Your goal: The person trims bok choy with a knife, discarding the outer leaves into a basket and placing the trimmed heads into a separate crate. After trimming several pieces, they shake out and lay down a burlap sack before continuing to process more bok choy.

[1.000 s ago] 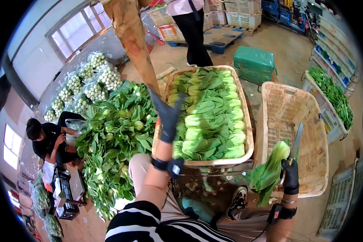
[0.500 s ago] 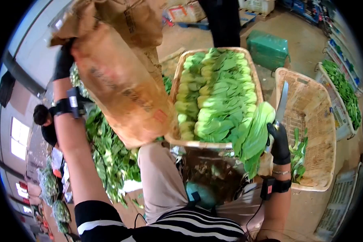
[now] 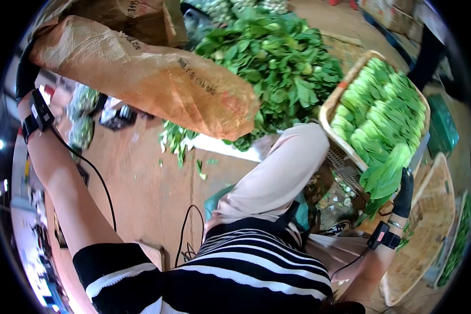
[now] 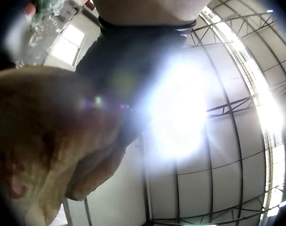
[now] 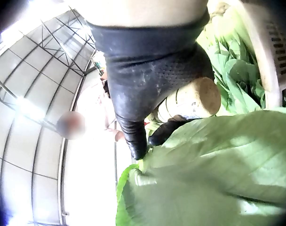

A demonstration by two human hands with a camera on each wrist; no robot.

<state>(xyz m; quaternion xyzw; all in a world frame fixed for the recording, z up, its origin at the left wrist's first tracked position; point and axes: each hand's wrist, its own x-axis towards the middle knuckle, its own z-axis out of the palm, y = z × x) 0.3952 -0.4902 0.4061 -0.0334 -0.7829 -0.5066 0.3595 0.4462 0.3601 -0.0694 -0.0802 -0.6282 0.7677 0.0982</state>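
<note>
Raised at the far left, my black-gloved left hand [image 3: 26, 78] grips the top of a large brown paper sack [image 3: 193, 89]. Creased and stained, the sack hangs slanting over the floor and part of the leafy heap. My gloved right hand [image 3: 404, 193], beside the crate at the right, holds a head of bok choy [image 3: 387, 172] with its leaves hanging down. In the right wrist view the same hand also holds a knife by its pale handle [image 5: 206, 96]; the blade is hidden. A crate [image 3: 345, 149] packed with rows of bok choy stands just beyond that hand.
Behind the sack lies a big heap of loose bok choy [image 3: 298, 68]. An upright-sided tan crate [image 3: 429, 230] stands at the lower right, with a green wrapped box [image 3: 443, 125] farther back. Trimmings [image 3: 345, 196] litter the floor near my foot.
The left hand has come into hold of the paper sack and swung it to the left. My view has turned left; the right hand still holds the bok choy and knife.
</note>
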